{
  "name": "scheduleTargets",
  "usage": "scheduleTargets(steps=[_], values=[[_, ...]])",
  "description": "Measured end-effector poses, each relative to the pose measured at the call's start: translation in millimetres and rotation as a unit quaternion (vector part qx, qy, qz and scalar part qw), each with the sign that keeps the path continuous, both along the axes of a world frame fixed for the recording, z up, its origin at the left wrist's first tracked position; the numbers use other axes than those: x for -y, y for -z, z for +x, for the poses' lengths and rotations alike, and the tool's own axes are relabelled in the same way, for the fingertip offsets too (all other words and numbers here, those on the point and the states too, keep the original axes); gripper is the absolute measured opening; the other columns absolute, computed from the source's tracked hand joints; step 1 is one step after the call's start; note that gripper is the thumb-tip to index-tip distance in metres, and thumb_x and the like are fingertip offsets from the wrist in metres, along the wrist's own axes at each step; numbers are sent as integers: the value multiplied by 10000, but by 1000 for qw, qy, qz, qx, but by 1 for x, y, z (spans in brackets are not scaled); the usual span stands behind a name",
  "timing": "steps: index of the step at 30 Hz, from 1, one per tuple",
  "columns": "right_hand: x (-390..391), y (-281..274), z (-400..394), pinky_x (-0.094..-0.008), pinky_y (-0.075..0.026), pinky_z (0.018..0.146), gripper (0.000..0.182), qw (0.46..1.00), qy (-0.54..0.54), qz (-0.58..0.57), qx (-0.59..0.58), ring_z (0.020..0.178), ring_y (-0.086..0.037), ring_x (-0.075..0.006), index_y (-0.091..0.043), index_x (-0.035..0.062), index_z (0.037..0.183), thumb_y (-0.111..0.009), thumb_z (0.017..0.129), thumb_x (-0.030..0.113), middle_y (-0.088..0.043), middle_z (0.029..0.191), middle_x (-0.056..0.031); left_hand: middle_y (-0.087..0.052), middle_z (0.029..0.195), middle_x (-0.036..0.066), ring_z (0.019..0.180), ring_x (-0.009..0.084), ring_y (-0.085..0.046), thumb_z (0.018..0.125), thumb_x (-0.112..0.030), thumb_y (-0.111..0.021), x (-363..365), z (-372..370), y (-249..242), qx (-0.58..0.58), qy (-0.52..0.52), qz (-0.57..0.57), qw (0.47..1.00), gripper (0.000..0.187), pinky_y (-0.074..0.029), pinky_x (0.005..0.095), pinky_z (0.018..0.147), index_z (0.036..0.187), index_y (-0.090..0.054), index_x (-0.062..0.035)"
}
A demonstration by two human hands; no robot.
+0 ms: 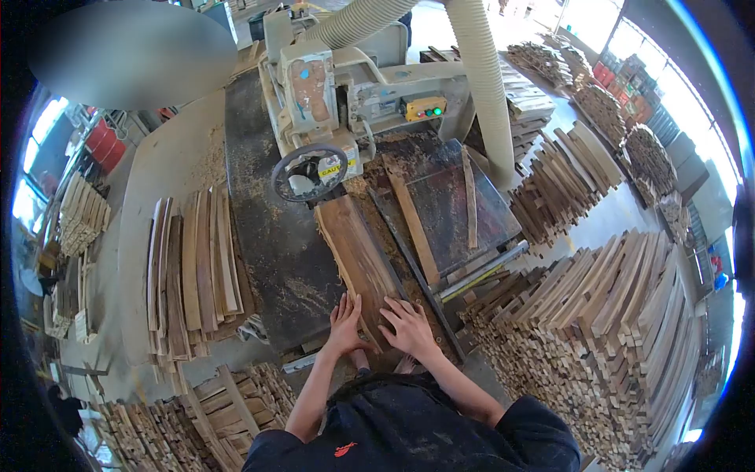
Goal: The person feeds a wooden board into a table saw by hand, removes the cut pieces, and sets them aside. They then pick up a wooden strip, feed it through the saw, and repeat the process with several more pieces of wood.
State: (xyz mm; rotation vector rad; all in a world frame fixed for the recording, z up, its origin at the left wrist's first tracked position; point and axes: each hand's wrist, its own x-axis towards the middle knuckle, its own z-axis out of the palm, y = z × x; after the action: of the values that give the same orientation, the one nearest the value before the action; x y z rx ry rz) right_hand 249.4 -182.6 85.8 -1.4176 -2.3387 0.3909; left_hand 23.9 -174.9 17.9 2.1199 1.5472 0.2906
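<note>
A wide wooden board with a rough left edge lies on the dark machine table, its far end close to the saw machine. At the board's near left edge rests my left hand, its fingers stretched forward. My right hand lies on the near right part of the board with fingers spread. Both hands touch the board without wrapping round it. A long dark metal fence runs along the board's right side. The blade is hidden from view.
A black handwheel stands out above the board's far end. Two loose strips, a longer one and a thinner one, lie right of the fence. Stacked strips sit at left; a large lumber pile stands at right. A ribbed hose hangs behind.
</note>
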Motion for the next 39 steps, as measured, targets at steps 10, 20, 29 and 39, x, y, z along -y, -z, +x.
scheduleTargets(steps=[10,20,29,39], values=[[0,-3,-2,-519,-421,1029,396,1000,7,25,-3,1280,-526,-271,-686,111,1196,-721,863,324,-564,1410,-75,-75,1653,277,1552,386,-22,430,-568,-945,2,1,1,-11,1,-11,1000,1559,-107,537,1220,1623,-56,-100],[0,-2,-2,-530,-413,1033,402,1000,10,23,-6,1286,-518,-267,-688,103,1188,-722,860,332,-564,1411,-78,-87,1648,284,1548,400,-39,425,-589,-944,2,1,2,-15,7,-21,1000,1566,-118,547,1215,1621,-63,-94],[1,1,0,-579,-391,1058,414,1000,11,-15,-5,1331,-483,-265,-664,135,1249,-666,904,364,-513,1468,-57,-84,1651,277,1550,397,-34,394,-598,-945,2,0,2,4,2,-20,1000,1595,-110,550,1216,1624,-56,-110],[3,-4,1,-540,-401,1068,407,1000,28,8,-2,1304,-506,-262,-672,126,1218,-690,880,352,-531,1448,-54,-111,1645,282,1549,399,-19,376,-616,-944,1,2,-1,-9,5,-32,999,1616,-101,558,1215,1617,-63,-73]])
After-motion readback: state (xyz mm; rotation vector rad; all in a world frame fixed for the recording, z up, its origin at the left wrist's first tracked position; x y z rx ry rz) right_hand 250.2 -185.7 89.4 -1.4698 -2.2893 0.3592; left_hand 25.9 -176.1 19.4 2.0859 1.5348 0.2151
